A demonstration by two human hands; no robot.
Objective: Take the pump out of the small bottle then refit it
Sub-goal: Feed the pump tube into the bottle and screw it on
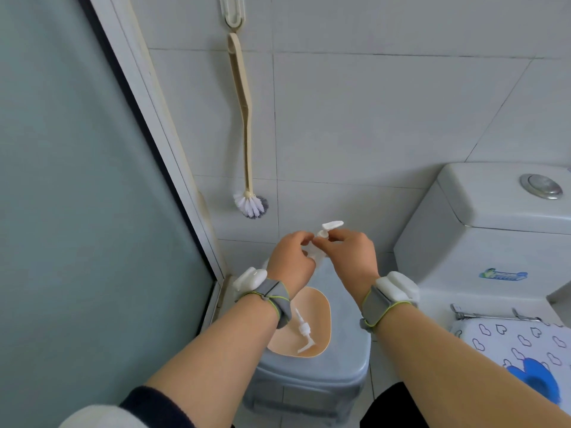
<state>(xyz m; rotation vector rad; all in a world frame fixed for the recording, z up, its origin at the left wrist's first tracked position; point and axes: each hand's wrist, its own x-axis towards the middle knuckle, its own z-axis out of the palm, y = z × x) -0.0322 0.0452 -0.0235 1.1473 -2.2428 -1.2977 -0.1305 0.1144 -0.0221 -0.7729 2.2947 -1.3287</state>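
Forearms fill the lower frame, dark sleeves pushed up, grey wrist straps with white modules on both; left hand [290,261] wrapped round the small bottle [312,253], which is mostly hidden behind the fingers; right hand [349,254] pinching the pump [329,230] at its collar, fingertips closed on it; pump head pointing to the right, just above both hands, centre frame; cannot tell whether the collar is seated on the neck or apart from it. Below the hands: grey plastic bin [312,375] with a beige tray [315,322] on its lid; second white pump [304,332] lying loose on the tray, nozzle toward the camera, partly covered by the left wrist. Toilet brush [245,134] hangs from a white wall hook [231,10], upper centre; frosted shower door [77,180] on the left; toilet cistern [482,227] on the right, patterned seat cover [522,344] at lower right.
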